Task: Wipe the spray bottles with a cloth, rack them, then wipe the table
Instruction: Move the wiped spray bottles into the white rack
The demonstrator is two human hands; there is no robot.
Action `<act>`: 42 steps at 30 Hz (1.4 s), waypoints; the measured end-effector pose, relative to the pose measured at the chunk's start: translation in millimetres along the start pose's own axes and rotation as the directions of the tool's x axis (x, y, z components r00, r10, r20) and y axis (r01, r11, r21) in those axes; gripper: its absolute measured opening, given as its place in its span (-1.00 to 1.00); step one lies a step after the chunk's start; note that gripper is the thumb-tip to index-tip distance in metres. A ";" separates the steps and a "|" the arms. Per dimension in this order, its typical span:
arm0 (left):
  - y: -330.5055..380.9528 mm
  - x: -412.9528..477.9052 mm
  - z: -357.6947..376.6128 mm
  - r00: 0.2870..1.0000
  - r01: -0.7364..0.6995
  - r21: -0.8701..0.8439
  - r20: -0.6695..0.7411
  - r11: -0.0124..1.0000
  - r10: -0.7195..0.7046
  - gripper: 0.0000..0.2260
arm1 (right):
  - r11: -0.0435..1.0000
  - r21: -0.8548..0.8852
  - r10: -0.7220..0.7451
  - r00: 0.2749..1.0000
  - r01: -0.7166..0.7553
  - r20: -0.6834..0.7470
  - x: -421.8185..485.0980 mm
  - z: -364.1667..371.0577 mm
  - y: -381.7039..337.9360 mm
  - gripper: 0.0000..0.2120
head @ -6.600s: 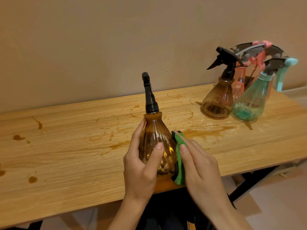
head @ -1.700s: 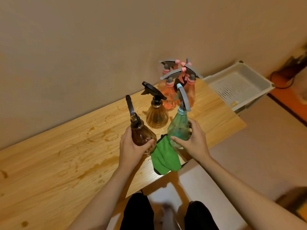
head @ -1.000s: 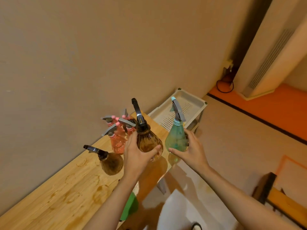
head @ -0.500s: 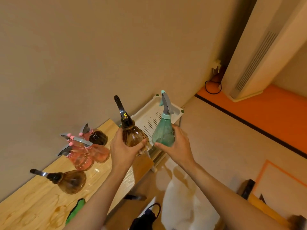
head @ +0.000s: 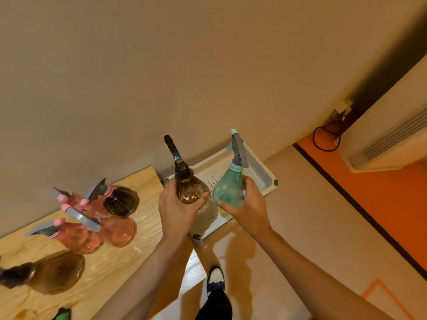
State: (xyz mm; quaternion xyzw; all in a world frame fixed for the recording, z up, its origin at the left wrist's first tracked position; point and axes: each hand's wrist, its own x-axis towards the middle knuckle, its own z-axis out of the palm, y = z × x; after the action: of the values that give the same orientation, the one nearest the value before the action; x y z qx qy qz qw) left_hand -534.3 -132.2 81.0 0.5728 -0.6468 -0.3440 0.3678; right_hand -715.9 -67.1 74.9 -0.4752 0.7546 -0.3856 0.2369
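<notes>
My left hand [head: 176, 210] grips an amber spray bottle [head: 189, 189] with a black nozzle. My right hand [head: 248, 207] grips a teal spray bottle [head: 227, 189] with a grey trigger. Both bottles are upright in the air, just over the near end of a white perforated rack tray [head: 260, 173] that stands past the table's right end. The green cloth [head: 61, 314] lies on the wooden table [head: 129, 257] at the bottom left edge of the view, mostly cut off.
Two pink bottles [head: 76, 236] and two more amber bottles [head: 57, 272] stand on the table's right part. Beige wall behind. Orange floor, a white heater unit [head: 390, 139] and a black cable [head: 325, 140] lie to the right. My shoe [head: 215, 279] is below.
Both hands have carried the amber and teal bottles rightward off the table toward the white tray. The cloth stays behind on the table. The view has swung right.
</notes>
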 end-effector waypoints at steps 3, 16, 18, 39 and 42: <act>-8.8 20.5 18.4 0.998 0.045 0.017 -0.045 0.999 -0.044 -0.41 | 1.000 -0.012 -0.006 0.999 0.006 0.033 31.6 6.3 11.7 -0.22; -53.9 48.5 89.6 0.939 0.280 0.043 -0.220 0.959 -0.264 -0.31 | 0.993 0.113 -0.021 0.947 -0.016 0.321 132.0 61.7 74.1 -0.30; -64.4 51.1 102.8 0.918 0.319 0.035 -0.259 0.947 -0.300 -0.29 | 0.991 0.132 -0.041 0.931 -0.008 0.364 141.9 71.4 88.7 -0.28; -145.8 68.8 162.8 0.884 0.365 0.040 -0.327 0.930 -0.333 -0.43 | 0.980 0.177 -0.155 0.921 0.097 0.356 175.5 154.3 166.8 -0.31; -150.0 68.1 164.4 0.876 0.365 0.035 -0.352 0.930 -0.330 -0.44 | 0.977 0.179 -0.177 0.918 0.120 0.356 175.1 156.0 168.3 -0.34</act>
State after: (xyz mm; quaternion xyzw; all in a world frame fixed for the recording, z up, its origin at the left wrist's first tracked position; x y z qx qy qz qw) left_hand -609.0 -212.1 -124.4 0.7481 -0.4764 -0.2671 0.3768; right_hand -769.3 -238.1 -151.5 -0.5756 0.6263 -0.3630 0.3804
